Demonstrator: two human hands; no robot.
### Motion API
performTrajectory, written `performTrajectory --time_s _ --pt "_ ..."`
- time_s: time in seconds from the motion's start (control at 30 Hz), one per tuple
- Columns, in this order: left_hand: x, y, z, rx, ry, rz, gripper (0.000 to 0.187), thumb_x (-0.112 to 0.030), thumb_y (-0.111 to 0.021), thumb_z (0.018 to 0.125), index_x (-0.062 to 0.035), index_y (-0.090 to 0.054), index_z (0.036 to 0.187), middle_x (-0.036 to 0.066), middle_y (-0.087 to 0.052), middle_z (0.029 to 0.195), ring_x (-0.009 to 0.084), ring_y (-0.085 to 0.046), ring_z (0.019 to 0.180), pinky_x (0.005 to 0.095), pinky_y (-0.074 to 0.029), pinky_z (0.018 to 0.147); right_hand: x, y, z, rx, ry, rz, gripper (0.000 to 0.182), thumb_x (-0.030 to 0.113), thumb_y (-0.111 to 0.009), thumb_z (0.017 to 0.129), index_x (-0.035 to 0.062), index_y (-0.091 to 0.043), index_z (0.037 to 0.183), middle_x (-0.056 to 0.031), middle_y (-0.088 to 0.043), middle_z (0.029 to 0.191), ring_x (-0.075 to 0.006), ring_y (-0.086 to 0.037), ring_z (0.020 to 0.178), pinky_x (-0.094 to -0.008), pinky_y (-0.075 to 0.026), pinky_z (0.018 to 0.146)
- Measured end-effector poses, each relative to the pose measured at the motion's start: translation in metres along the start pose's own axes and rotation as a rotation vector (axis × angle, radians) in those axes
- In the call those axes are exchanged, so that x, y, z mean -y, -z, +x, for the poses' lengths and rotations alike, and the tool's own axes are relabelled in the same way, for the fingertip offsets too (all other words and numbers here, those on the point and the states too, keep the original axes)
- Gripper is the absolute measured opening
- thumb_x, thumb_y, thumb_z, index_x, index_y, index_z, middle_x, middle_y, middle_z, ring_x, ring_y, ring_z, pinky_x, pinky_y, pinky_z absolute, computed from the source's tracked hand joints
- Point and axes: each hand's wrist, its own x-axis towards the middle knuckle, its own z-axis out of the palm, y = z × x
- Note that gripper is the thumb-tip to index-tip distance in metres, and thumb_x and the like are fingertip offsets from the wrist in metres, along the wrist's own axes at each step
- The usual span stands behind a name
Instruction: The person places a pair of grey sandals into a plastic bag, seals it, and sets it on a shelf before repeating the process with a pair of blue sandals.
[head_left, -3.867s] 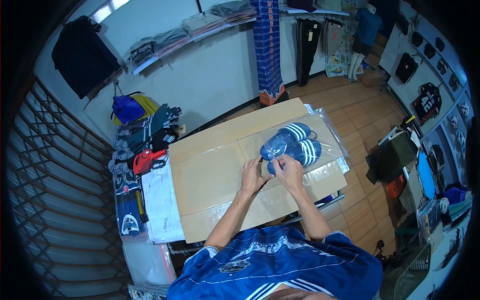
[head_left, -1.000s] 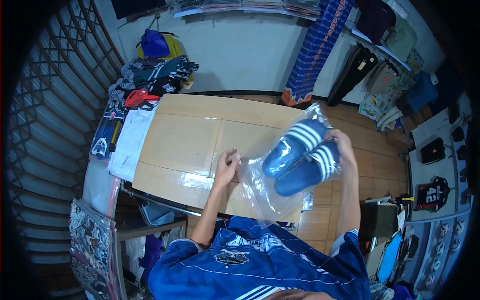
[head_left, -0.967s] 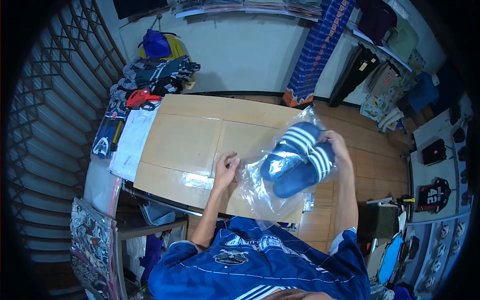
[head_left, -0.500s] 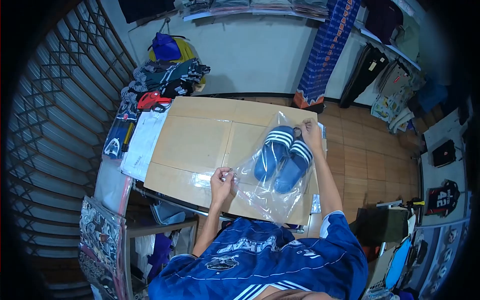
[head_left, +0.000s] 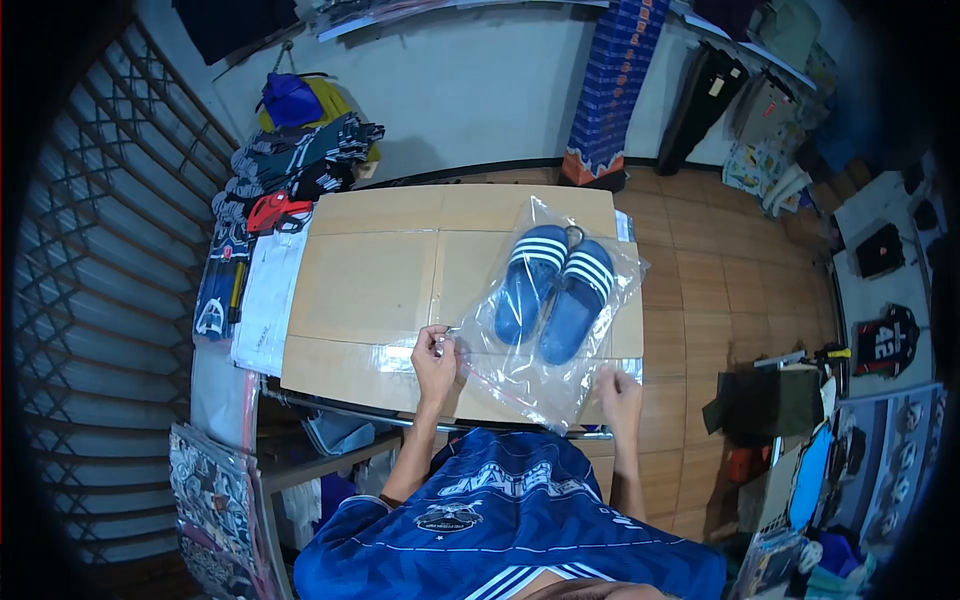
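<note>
A pair of blue slides with white stripes (head_left: 568, 340) lies inside a clear plastic bag (head_left: 512, 385) on the cardboard-topped table (head_left: 365, 280). My left hand (head_left: 436, 362) pinches the bag's left corner, fingers closed. By the bag's lower right edge is my right hand (head_left: 620, 395), its fingers bent and slightly blurred; whether it touches the plastic is unclear. A dark ring shows between the tops of the two slides.
Folded clothes (head_left: 300, 155), a red tool (head_left: 277, 213) and white packages (head_left: 268, 300) are at the table's left side. Behind stands a blue printed column (head_left: 612, 95). A dark box (head_left: 768, 402) is at the right, over the tiled floor.
My right hand has let go near the slides' tops and come down to the bag's lower right. The camera view has shifted a little. My left hand still holds the corner.
</note>
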Motion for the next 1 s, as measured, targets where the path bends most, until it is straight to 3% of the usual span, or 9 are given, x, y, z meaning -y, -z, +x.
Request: performTrajectory --time_s 0.03,0.13,0.27,0.4,0.67,0.8,1.0 --pt "-0.003 0.001 0.000 0.015 0.000 0.004 0.011 0.000 -0.058 0.095 0.0020 -0.058 0.106 0.004 -0.060 0.083 0.0100 -0.063 0.067 0.0253 -0.056 0.058 0.004 -0.001 -0.018 0.096 -0.131 0.007 0.038 0.032 -0.071 0.095 -0.0048 -0.067 0.088 -0.0120 -0.068 0.073 -0.0142 -0.064 0.060 -0.0291 -0.051 0.056" --pt "-0.002 0.003 0.002 0.042 0.005 -0.019 0.012 -0.001 -0.060 0.093 0.0020 -0.060 0.105 0.003 -0.060 0.083 0.0092 -0.061 0.068 0.0242 -0.052 0.058 -0.008 -0.014 -0.056 0.236 -0.222 0.186 0.036 0.030 -0.070 0.096 -0.0042 -0.069 0.087 -0.0094 -0.069 0.073 -0.0129 -0.062 0.054 -0.0265 -0.049 0.050" --pt "0.009 0.010 0.006 0.105 0.020 -0.064 0.012 -0.002 -0.061 0.093 0.0017 -0.062 0.104 0.004 -0.062 0.084 0.0085 -0.059 0.068 0.0240 -0.049 0.058 -0.014 -0.029 -0.082 0.202 -0.161 0.342 0.031 0.023 -0.065 0.100 -0.0039 -0.068 0.086 -0.0096 -0.068 0.073 -0.0126 -0.063 0.056 -0.0257 -0.049 0.050" --pt "-0.002 0.023 0.002 0.197 0.020 -0.029 0.015 -0.004 -0.062 0.095 0.0025 -0.060 0.108 0.005 -0.062 0.084 0.0087 -0.059 0.067 0.0242 -0.049 0.057 -0.042 -0.034 -0.085 0.186 -0.137 0.373 0.021 0.016 -0.065 0.099 -0.0047 -0.068 0.097 -0.0104 -0.072 0.079 -0.0121 -0.064 0.057 -0.0249 -0.050 0.051" --pt "0.004 0.054 -0.010 0.352 0.006 0.009 0.023 -0.007 -0.064 0.098 0.0033 -0.055 0.117 0.006 -0.062 0.086 0.0104 -0.063 0.071 0.0251 -0.056 0.060 -0.060 -0.043 -0.104 0.106 -0.141 0.331 0.020 0.023 -0.063 0.101 0.0032 -0.068 0.099 -0.0077 -0.073 0.086 -0.0112 -0.066 0.062 -0.0231 -0.046 0.052" --pt "-0.004 0.065 -0.014 0.399 0.053 -0.016 0.024 -0.006 -0.060 0.100 0.0069 -0.053 0.119 0.010 -0.064 0.087 0.0171 -0.071 0.077 0.0299 -0.063 0.064 -0.050 -0.047 -0.117 0.063 -0.221 0.359 0.025 0.023 -0.057 0.105 -0.0007 -0.064 0.104 -0.0106 -0.073 0.088 -0.0117 -0.066 0.065 -0.0236 -0.047 0.053" --pt "0.004 0.083 -0.016 0.427 0.088 -0.034 0.024 -0.006 -0.059 0.100 0.0065 -0.054 0.119 0.010 -0.064 0.087 0.0174 -0.071 0.078 0.0299 -0.064 0.064 -0.045 -0.053 -0.130 0.005 -0.234 0.387 0.024 0.025 -0.057 0.104 0.0021 -0.065 0.102 -0.0091 -0.073 0.091 -0.0119 -0.066 0.069 -0.0246 -0.048 0.056"
